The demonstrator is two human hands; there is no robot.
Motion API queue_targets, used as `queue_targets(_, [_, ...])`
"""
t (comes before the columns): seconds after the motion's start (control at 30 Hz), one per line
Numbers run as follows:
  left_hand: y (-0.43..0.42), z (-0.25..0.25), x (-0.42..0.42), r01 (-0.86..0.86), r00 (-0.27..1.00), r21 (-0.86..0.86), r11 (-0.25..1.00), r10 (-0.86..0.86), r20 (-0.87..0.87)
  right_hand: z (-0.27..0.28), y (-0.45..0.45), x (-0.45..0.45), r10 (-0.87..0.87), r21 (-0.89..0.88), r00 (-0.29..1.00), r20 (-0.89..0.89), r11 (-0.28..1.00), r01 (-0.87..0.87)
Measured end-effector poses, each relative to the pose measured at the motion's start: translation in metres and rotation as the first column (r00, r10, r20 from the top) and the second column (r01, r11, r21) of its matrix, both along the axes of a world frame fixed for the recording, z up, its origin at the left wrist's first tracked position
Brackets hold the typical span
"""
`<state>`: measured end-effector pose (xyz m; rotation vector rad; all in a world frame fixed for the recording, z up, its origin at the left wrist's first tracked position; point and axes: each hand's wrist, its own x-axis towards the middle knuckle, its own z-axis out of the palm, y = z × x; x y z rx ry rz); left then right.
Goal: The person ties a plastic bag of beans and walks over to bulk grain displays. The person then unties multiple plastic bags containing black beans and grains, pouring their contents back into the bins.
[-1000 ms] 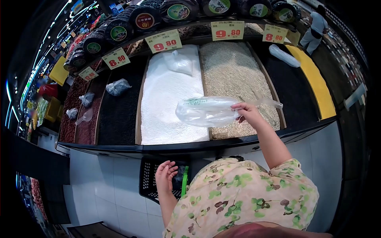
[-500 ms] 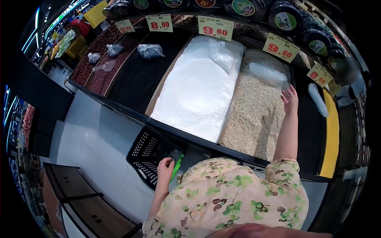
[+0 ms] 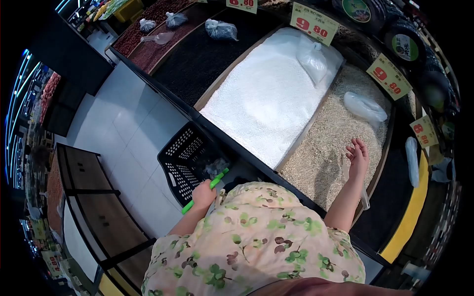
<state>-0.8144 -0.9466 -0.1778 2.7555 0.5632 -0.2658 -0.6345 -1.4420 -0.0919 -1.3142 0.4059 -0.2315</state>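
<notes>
My left hand (image 3: 203, 194) is closed around the bright green handle (image 3: 218, 178) of a black perforated shopping basket (image 3: 178, 154). A clear plastic bag (image 3: 216, 166) with unclear contents lies inside the basket. Over a bin of pale beige grain (image 3: 308, 165), my right hand (image 3: 359, 158) hovers with its fingers loosely bent and apart, holding nothing. A clear scoop (image 3: 365, 200), partly hidden by my right forearm, rests at the bin's right side. Farther back on the grain lies a filled clear plastic bag (image 3: 364, 106).
Left of the grain is a bin of white granules (image 3: 252, 108) with a knotted bag (image 3: 313, 61) on it. Bins of black (image 3: 197, 64) and reddish grains (image 3: 170, 39) follow. Price signs (image 3: 314, 23) line the back. A wooden display stand (image 3: 101, 212) stands at lower left.
My left hand has closed around the basket's green handle. My right hand has drawn back from near the bag on the grain towards me. The view has turned and shifted.
</notes>
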Motion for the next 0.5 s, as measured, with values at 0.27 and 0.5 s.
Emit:
queue_targets(0.27, [0.024,0.008,0.032,-0.091,0.987,0.088,0.992,0.102,-0.128,-0.017,0.001,-0.028,-0.022,-0.002,0.999,-0.049,1.000,0.022])
queue_targets(0.5, [0.079,-0.004,0.071,-0.116,0.990,0.148,0.982,0.125,-0.057,-0.004,0.028,-0.029,-0.043,-0.050,0.998,-0.055,0.998,0.040])
